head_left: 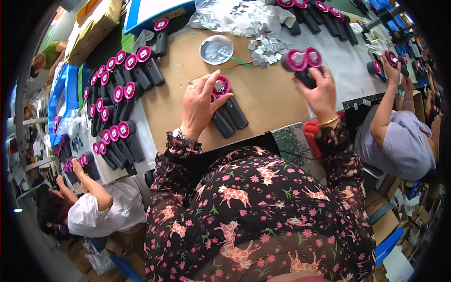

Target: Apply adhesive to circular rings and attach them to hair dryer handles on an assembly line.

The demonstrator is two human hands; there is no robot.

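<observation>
My left hand (199, 101) curves round the head of a black-handled device with a round pink rim (221, 86), thumb and fingers on either side. Two black handles (229, 119) lie side by side on the brown board below that thumb; a second head is hidden under the hand. To the right, my right hand (320, 91) grips a pair of similar pink-rimmed devices (305, 58) by their dark handles. Small pale squares show in the heads. Between the hands and farther off stands a round white dish (216, 50) of grey paste, a thin green stick (240, 62) across its rim.
Loose silvery squares (268, 48) lie beyond the dish, near a heap on clear plastic (239, 16). Rows of pink-rimmed devices (112, 96) fill the table's left side; several more (324, 16) lie at the back right. Co-workers sit at left (105, 207) and right (399, 136).
</observation>
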